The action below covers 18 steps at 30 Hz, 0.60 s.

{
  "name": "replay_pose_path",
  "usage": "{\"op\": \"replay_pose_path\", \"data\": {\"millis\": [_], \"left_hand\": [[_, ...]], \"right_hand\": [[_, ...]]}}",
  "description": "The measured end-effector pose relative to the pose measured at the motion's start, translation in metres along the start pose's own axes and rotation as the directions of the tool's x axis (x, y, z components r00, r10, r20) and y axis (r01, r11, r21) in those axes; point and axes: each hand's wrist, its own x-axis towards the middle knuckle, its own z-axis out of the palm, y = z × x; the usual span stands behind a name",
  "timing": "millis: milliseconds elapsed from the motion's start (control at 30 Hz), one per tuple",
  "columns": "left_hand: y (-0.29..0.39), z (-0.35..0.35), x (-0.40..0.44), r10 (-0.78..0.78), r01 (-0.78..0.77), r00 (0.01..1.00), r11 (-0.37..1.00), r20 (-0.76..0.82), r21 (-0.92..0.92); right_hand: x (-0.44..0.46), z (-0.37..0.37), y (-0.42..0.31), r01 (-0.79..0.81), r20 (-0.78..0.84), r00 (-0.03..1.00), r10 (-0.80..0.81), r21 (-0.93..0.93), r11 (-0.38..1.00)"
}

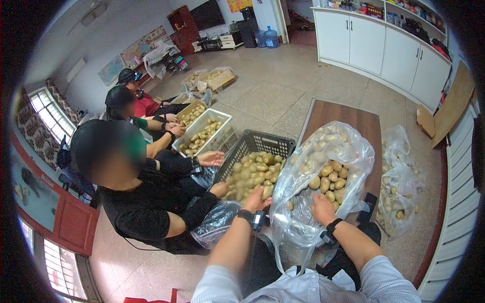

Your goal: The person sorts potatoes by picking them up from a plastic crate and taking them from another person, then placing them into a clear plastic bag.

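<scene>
My left hand [256, 200] is at the near right side of the dark crate [243, 143], beside the left rim of a clear plastic bag [290, 222]. Its fingers are curled around a yellow-brown oval potato [268, 191]. My right hand [324, 209] reaches inside the bag, with its fingers bent and partly hidden against potatoes [328, 183] and crumpled film. What it grips, if anything, I cannot make out. The bag lies wide open on a brown wooden table [361, 118]. Many potatoes fill the dark crate.
To my left a person in black [151, 202] has both hands at the dark crate. Two more people sit beyond, by a white crate [222, 118] and a cardboard box [194, 108] of potatoes. Another filled clear bag [399, 187] stands on the floor to the right.
</scene>
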Motion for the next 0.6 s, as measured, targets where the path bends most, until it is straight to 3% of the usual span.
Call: {"op": "replay_pose_path", "data": {"millis": [133, 200, 300, 333, 400, 467, 533, 600], "left_hand": [[-0.023, -0.006, 0.006, -0.036, 0.035, 0.999, 0.999, -0.017, -0.028], [-0.021, -0.005, 0.005, -0.077, 0.076, 0.997, 0.997, -0.03, -0.03], [-0.002, -0.005, 0.003, -0.308, 0.26, 0.947, 0.9, -0.088, -0.35], [0.021, -0.013, 0.0, -0.245, 0.251, 0.968, 0.959, -0.061, 0.134], [0.049, -0.016, -0.004, -0.203, 0.168, 0.979, 0.796, -0.004, 0.582], [0.068, -0.015, -0.005, -0.131, 0.138, 0.99, 0.826, -0.052, 0.546], [0.073, -0.016, -0.01, -0.102, 0.136, 0.99, 0.836, -0.094, 0.531], [0.065, -0.021, -0.007, -0.201, 0.209, 0.974, 0.604, -0.107, 0.769]], "right_hand": [[0.0, 0.015, 0.004, 0.035, 0.055, 0.998, -0.025, -0.177, 0.984], [-0.002, 0.014, 0.002, 0.054, 0.034, 0.998, -0.049, -0.176, 0.983], [-0.008, 0.006, -0.001, 0.087, -0.015, 0.996, -0.091, -0.189, 0.978], [-0.009, 0.004, -0.001, 0.099, -0.044, 0.993, -0.11, -0.202, 0.974], [-0.01, -0.001, -0.001, 0.052, -0.025, 0.998, -0.061, -0.258, 0.965], [-0.012, -0.004, 0.002, 0.011, -0.013, 1.0, -0.016, -0.315, 0.949], [-0.016, -0.005, 0.01, 0.035, -0.017, 0.999, -0.04, -0.242, 0.97], [-0.015, -0.002, 0.009, 0.011, -0.019, 1.0, -0.015, -0.2, 0.98]]}}
